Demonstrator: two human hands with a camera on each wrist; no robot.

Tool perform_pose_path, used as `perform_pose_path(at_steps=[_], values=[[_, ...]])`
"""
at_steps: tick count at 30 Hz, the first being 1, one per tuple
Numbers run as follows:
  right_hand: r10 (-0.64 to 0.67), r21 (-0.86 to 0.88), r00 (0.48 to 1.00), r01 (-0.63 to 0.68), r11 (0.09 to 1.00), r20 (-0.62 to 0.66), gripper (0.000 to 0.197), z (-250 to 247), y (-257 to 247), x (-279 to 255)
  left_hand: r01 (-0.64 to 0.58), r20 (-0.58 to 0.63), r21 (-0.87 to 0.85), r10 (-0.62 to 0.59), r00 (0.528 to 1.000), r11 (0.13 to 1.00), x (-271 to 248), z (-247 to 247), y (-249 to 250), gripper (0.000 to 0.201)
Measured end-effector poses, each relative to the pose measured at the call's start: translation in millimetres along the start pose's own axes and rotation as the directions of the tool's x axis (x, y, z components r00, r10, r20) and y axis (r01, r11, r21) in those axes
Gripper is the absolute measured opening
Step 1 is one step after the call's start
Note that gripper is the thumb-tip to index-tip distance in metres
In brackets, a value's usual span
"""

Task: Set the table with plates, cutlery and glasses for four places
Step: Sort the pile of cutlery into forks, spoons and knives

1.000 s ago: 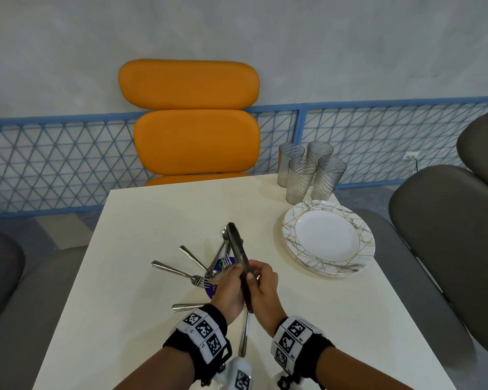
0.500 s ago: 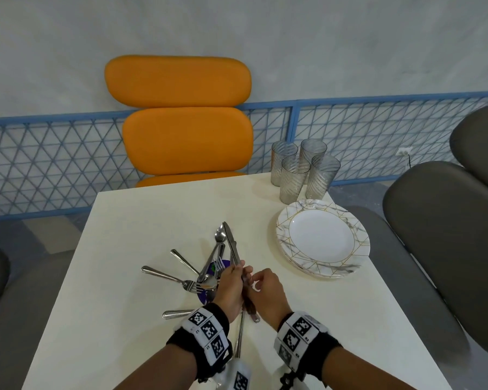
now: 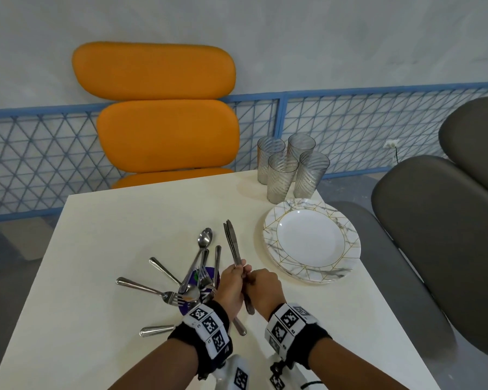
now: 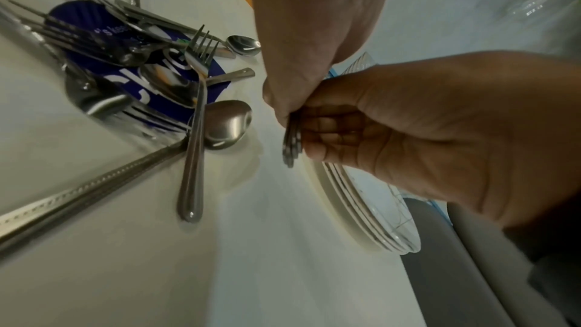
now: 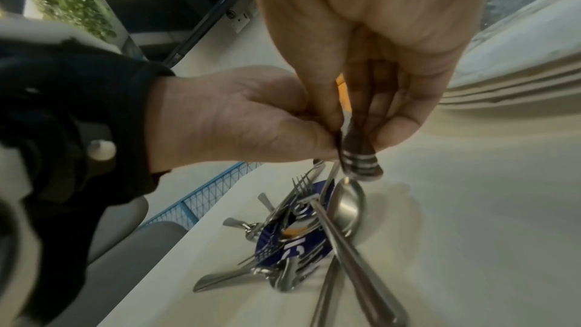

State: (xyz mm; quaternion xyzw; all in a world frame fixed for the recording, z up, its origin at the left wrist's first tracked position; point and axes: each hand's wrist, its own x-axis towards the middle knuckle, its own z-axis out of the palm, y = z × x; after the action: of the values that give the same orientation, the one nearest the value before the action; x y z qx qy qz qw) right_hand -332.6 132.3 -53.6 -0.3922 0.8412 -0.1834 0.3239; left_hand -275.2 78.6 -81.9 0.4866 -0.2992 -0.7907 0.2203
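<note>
Knife handles [image 3: 238, 258] swallowed mid-length between left hand [image 3: 231, 282] and right hand [image 3: 265, 285]; exact count of knives hard to tell. Purple disc [image 3: 206, 277] at nine o'clock of the hands mostly buried under forks and spoons [image 3: 192, 288], lettering unreadable. Grey chair [image 3: 445, 237] at three o'clock cut by the frame edge. Left wrist view: beaded handle [image 4: 78, 193] blurred, chopped at the left edge. Plate stack [image 5: 515, 83] smeared, count unclear.

Perhaps café: table [image 3: 102, 249], padded chairs [image 3: 164, 130]
</note>
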Motion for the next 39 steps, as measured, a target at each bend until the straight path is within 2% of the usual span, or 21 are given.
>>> perform_pose_path(at_steps=[3,6,8,11,13,17,21,24,27,31,39], values=[[-0.027,-0.053,1.000,0.026,0.998,-0.014,0.025,-3.9,2.0,8.3,0.014,0.020,0.107,-0.017,1.000,0.994,7.2,3.1,2.6,0.021],[-0.010,-0.002,1.000,0.010,1.000,-0.006,0.022,-5.3,12.3,15.1,0.009,0.052,0.360,-0.030,0.998,0.933,20.2,3.0,1.9,0.026],[0.010,0.035,1.000,-0.010,0.999,0.007,0.023,-2.9,19.7,20.7,-0.023,0.047,0.557,-0.004,0.999,0.830,29.8,3.5,2.5,0.030],[0.075,0.031,0.997,-0.074,0.997,-0.013,0.024,3.5,29.6,32.7,-0.092,0.049,0.815,0.090,0.995,0.571,43.2,7.1,8.7,0.033],[0.089,0.032,0.996,-0.088,0.996,-0.023,0.026,6.8,33.9,39.8,-0.115,0.059,0.881,0.133,0.989,0.460,52.1,9.4,11.8,0.037],[0.103,-0.023,0.993,-0.104,0.994,-0.054,0.034,11.4,34.7,51.4,-0.121,0.060,0.917,0.171,0.983,0.379,60.8,17.5,19.0,0.039],[0.068,-0.131,0.992,-0.081,0.988,-0.102,0.040,11.7,30.0,54.9,-0.110,0.072,0.966,0.165,0.984,0.235,66.7,24.1,30.6,0.033],[0.050,-0.181,0.994,-0.066,0.981,-0.095,0.037,13.1,28.7,55.6,-0.083,0.052,0.979,0.163,0.985,0.187,70.2,28.4,34.3,0.031],[0.021,-0.198,0.995,-0.040,0.979,-0.095,0.014,13.7,24.6,58.2,-0.058,0.019,0.975,0.178,0.984,0.215,73.3,32.4,33.0,0.029],[0.016,-0.221,0.993,-0.041,0.974,-0.116,0.023,11.8,24.2,62.9,-0.053,0.005,0.971,0.202,0.979,0.233,75.4,35.7,31.5,0.034],[-0.011,-0.249,0.989,-0.027,0.968,-0.149,0.025,18.5,28.6,64.6,-0.099,0.062,0.986,0.262,0.963,0.132,81.2,34.8,23.2,0.028]])
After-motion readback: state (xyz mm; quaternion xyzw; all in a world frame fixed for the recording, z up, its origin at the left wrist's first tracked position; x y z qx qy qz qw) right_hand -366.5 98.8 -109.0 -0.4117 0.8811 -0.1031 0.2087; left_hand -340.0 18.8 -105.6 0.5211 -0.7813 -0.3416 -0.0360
